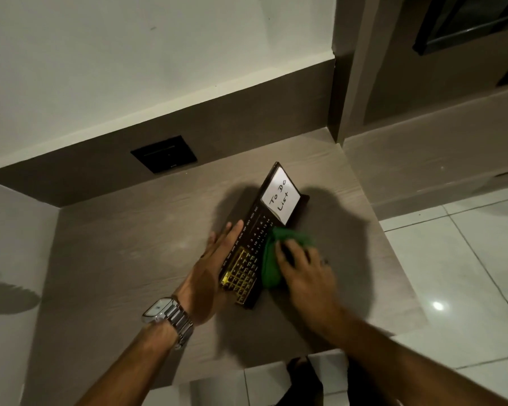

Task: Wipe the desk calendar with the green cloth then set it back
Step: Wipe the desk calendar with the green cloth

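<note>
A long dark desk calendar (255, 230) stands at an angle on the brown desk (129, 259). It shows month names, date numbers, a gold grid near me and a white "To Do List" card (280, 196) at its far end. My left hand (211, 271) lies flat against the calendar's left side, fingers straight, steadying it. My right hand (302, 268) presses a bunched green cloth (272, 259) against the calendar's front face, over the date numbers. The cloth hides part of the numbers.
A black wall socket (164, 153) sits on the dark backsplash behind the desk. The desk's right edge drops to a white tiled floor (467, 273). A wall panel closes off the left side. A silver watch (166, 313) is on my left wrist.
</note>
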The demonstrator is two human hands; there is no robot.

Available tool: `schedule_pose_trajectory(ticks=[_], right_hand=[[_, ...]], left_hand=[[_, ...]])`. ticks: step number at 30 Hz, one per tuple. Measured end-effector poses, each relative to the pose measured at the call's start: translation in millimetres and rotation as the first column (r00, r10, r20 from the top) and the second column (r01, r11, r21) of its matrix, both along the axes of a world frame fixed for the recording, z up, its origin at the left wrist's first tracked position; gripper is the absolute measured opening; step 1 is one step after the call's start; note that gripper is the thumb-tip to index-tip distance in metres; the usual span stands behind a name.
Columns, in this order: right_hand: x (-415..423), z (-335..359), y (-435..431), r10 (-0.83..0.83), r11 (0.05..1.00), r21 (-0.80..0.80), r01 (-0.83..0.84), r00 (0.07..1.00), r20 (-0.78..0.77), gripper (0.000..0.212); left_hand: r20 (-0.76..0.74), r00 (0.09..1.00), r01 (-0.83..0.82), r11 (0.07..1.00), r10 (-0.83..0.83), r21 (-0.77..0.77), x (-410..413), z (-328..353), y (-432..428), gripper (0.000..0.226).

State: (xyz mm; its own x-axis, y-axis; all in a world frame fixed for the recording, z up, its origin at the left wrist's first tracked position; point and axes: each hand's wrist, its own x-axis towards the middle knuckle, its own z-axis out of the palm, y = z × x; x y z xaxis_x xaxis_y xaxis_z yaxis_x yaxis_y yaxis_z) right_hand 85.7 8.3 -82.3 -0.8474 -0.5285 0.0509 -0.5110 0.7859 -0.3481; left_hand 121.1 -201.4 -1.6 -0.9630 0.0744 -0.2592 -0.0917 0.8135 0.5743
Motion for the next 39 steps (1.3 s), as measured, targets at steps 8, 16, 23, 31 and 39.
schedule_pose_trajectory(ticks=[8, 16, 23, 31, 39], right_hand=[[-85.3, 17.3, -1.8, -0.316, 0.943, 0.100, 0.319, 0.948, -0.039, 0.079], [-40.7, 8.5, -2.0, -0.198, 0.971, 0.133, 0.201, 0.980, -0.033, 0.083], [-93.7, 27.8, -10.3, -0.310, 0.933, 0.168, 0.318, 0.948, -0.075, 0.075], [59.8, 15.1, -22.6, -0.053, 0.998, 0.028, 0.050, 0.993, 0.109, 0.092], [-12.9, 1.5, 11.6, 0.085, 0.996, 0.019, -0.084, 0.995, -0.061, 0.085]], left_hand=[[-0.040, 0.999, 0.036, 0.998, -0.034, 0.047, -3.2, 3.5, 4.6, 0.122], [0.080, 0.996, -0.044, 0.998, 0.040, 0.042, -3.7, -2.1, -0.2, 0.131], [0.110, 0.991, -0.090, 0.990, 0.078, 0.105, -1.1, 1.0, 1.1, 0.131], [0.084, 0.990, -0.122, 0.989, 0.114, 0.086, -2.1, 2.5, 6.5, 0.135], [0.084, 0.992, -0.104, 0.992, 0.097, 0.073, -0.7, 7.1, 5.9, 0.131]])
